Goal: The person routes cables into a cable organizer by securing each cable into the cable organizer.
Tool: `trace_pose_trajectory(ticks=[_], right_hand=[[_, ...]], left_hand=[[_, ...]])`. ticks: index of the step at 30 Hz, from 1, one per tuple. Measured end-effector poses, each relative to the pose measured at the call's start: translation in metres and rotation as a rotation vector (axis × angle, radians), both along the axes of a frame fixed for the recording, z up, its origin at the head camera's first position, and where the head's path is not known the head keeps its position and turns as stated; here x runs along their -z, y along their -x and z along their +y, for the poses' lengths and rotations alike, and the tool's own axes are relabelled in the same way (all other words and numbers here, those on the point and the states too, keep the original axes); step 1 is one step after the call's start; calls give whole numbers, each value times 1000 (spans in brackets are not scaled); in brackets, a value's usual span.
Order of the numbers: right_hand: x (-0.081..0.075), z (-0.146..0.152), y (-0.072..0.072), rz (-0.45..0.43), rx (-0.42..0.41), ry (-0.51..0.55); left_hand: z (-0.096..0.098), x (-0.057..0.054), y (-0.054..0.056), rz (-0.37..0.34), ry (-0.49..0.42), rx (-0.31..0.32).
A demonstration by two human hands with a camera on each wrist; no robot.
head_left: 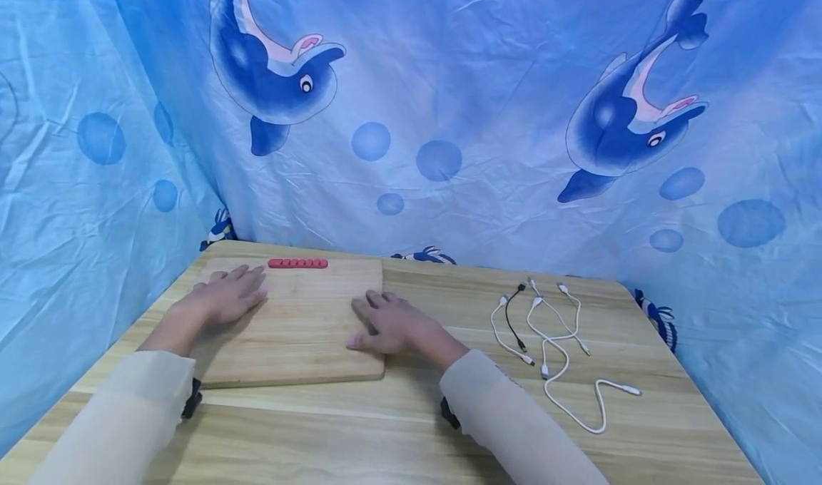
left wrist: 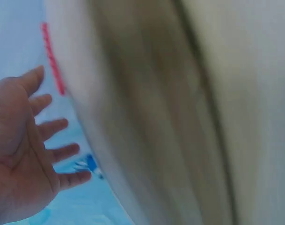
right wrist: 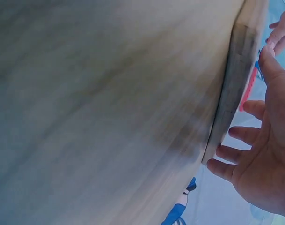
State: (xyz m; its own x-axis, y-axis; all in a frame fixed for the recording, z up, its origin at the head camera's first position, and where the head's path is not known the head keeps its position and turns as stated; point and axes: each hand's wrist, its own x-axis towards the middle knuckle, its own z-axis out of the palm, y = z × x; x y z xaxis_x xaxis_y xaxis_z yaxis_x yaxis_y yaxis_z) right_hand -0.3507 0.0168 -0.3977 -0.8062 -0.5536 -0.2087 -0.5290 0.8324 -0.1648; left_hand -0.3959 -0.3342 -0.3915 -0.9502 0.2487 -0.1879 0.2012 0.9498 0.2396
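Observation:
A light wooden board [head_left: 302, 328] lies flat on the left part of the table. At its far edge sits a red slotted strip [head_left: 298, 263] that looks like a cable holder. My left hand [head_left: 229, 297] is spread over the board's left part, fingers straight and holding nothing; the left wrist view has its open palm [left wrist: 20, 150] near the red strip. Over the board's right edge is my right hand [head_left: 385, 322], its fingers apart and also without anything in them. In the right wrist view, the right hand's fingertips [right wrist: 217, 166] overlap the board's side edge [right wrist: 231, 79].
Several white cables [head_left: 555, 342] and a short black cable [head_left: 510, 321] lie loose on the right part of the wooden table [head_left: 308, 435]. A blue dolphin-print curtain [head_left: 411, 100] hangs behind the table and along its sides.

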Motion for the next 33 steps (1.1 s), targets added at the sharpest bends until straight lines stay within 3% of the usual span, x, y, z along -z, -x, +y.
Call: trace_pose_trajectory(ticks=[11,17,33], right_hand=[[4,-8,-9,34,-90,-64],[8,-12,-15,56,-130,-85],[20,-12,-14,165,-146,-122]], left_hand=[[-43,9,1,46,72,6],[-45,12,4,82,73,41],[-38,19,5,146,55,24]])
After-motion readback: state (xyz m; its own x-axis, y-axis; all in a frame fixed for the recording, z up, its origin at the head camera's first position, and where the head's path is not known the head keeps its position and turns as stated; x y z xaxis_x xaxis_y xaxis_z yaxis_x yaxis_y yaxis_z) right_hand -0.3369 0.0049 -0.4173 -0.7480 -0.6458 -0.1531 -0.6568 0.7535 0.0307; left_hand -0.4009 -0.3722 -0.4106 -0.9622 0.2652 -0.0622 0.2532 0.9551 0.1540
